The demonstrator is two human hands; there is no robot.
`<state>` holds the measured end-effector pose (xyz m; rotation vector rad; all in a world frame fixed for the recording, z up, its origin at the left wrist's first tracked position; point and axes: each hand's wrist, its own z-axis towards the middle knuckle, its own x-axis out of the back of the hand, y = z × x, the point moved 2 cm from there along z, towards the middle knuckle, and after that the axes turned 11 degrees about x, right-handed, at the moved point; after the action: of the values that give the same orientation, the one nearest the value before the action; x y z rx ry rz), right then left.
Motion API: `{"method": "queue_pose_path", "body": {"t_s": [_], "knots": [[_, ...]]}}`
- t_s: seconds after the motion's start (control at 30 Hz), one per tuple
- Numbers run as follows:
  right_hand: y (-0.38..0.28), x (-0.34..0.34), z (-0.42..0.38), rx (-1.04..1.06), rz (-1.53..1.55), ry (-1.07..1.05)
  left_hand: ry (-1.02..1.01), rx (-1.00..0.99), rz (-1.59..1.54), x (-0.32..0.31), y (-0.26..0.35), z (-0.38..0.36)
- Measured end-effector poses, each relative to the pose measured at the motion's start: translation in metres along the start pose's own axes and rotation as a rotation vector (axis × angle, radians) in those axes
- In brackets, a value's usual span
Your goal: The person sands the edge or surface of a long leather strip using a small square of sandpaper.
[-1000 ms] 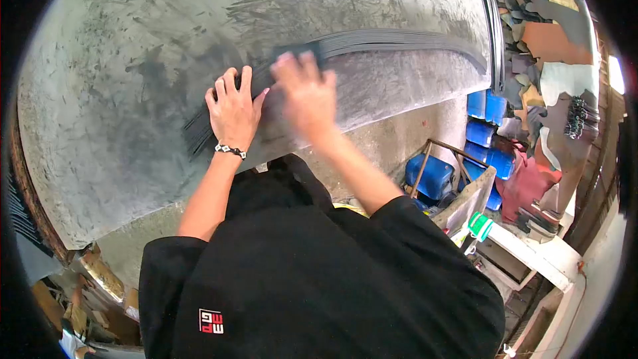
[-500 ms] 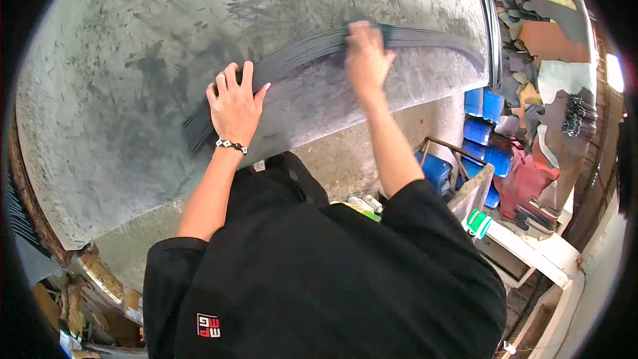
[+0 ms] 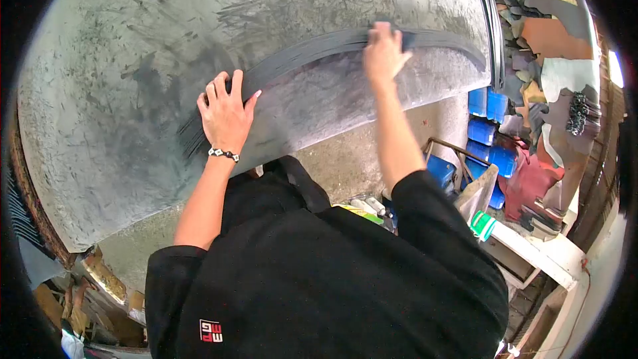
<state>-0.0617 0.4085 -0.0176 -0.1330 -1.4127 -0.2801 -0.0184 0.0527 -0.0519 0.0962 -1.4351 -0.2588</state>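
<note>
A curved bundle of long, thin dark grey strips (image 3: pixel 299 56) lies side by side across the stained grey tabletop (image 3: pixel 113 173). My left hand (image 3: pixel 224 119) bears down on the left part of the bundle, its fingers spread and slightly bent. Farther along, toward the right end, my right hand (image 3: pixel 384 58) is closed over a dark pad (image 3: pixel 408 40) resting on the strips. Motion blurs this hand, and most of the pad is hidden beneath it.
A dark rail (image 3: pixel 493 26) borders the table's right end. Beyond it are leather-like scraps (image 3: pixel 555 36) in several colours and blue containers (image 3: pixel 480 131). A green-and-white spool (image 3: pixel 482 225) stands on a ledge at the lower right.
My right hand and the dark pad have slid rightward along the strips. My left hand has shifted slightly left and down in view, still pressing the bundle.
</note>
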Motion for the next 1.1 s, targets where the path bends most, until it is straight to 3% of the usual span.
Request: {"method": "queue_pose_path", "body": {"t_s": [0.07, 0.13, 0.2, 0.27, 0.3, 0.37, 0.4, 0.43, 0.53, 0.67, 0.87, 0.93, 1.03, 1.1], "knots": [[-0.079, -0.002, -0.044, 0.259, 0.069, 0.108, -0.005, 0.025, -0.034, 0.0, 0.0, 0.002], [-0.152, 0.01, -0.09, 0.49, 0.234, 0.056, -0.035, 0.026, -0.053, 0.003, 0.001, 0.002], [-0.149, 0.005, -0.11, 0.678, 0.373, 0.128, -0.027, 0.021, -0.068, 0.003, 0.001, 0.002], [-0.069, 0.004, -0.067, 0.511, 0.173, 0.047, -0.018, 0.041, -0.085, 0.001, 0.0, 0.002], [-0.026, -0.001, -0.043, 0.32, -0.002, 0.055, -0.034, 0.045, -0.087, 0.001, 0.0, 0.003], [0.052, 0.01, -0.002, -0.077, -0.038, -0.193, -0.037, 0.048, -0.113, 0.006, 0.003, -0.001], [0.091, -0.022, 0.003, -0.139, -0.082, -0.024, -0.024, 0.047, -0.125, 0.009, 0.004, 0.005], [0.102, -0.028, 0.005, -0.186, -0.041, -0.025, -0.043, 0.053, -0.136, 0.011, 0.007, 0.012], [0.079, -0.04, -0.01, -0.014, -0.021, 0.099, -0.106, 0.049, -0.218, 0.012, 0.025, 0.027], [0.064, -0.038, -0.018, -0.006, 0.048, 0.159, -0.134, -0.026, -0.5, -0.029, 0.062, 0.072], [0.042, -0.024, -0.006, 0.144, 0.076, 0.229, -0.112, 0.153, -0.508, -0.041, 0.086, 0.075], [0.007, -0.024, -0.016, 0.174, 0.099, 0.136, -0.061, 0.153, -0.524, -0.042, 0.087, 0.072], [-0.077, -0.016, -0.061, 0.415, 0.209, 0.102, -0.029, 0.151, -0.523, -0.045, 0.087, 0.072], [-0.098, -0.01, -0.075, 0.536, 0.168, 0.084, -0.01, 0.144, -0.54, -0.042, 0.088, 0.073]]}}
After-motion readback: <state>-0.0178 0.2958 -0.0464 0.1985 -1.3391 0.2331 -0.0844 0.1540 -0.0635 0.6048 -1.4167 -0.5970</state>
